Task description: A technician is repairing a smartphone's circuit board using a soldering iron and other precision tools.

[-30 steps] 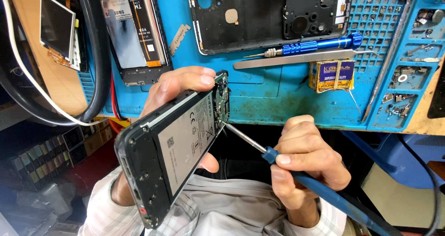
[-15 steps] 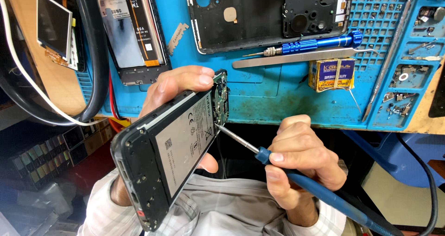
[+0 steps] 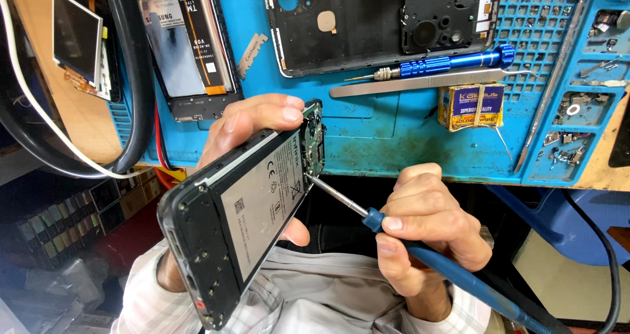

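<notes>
My left hand [image 3: 246,121] grips an opened phone [image 3: 243,209] with its back off, tilted, the silver battery and circuit board showing. My fingers wrap over its top edge and my thumb presses its lower side. My right hand [image 3: 423,232] holds a blue-handled soldering iron [image 3: 453,275]. Its thin metal tip [image 3: 314,180] touches the circuit board [image 3: 314,140] at the phone's upper end.
A blue work mat [image 3: 394,144] covers the bench ahead. On it lie a black phone frame [image 3: 367,25], another opened phone [image 3: 187,45], a blue screwdriver [image 3: 446,63], metal tweezers [image 3: 407,84] and a small solder wire pack [image 3: 471,105]. Black cables [image 3: 134,78] hang at left.
The phone and both hands have shifted slightly left. The iron's tip stays at the circuit board.
</notes>
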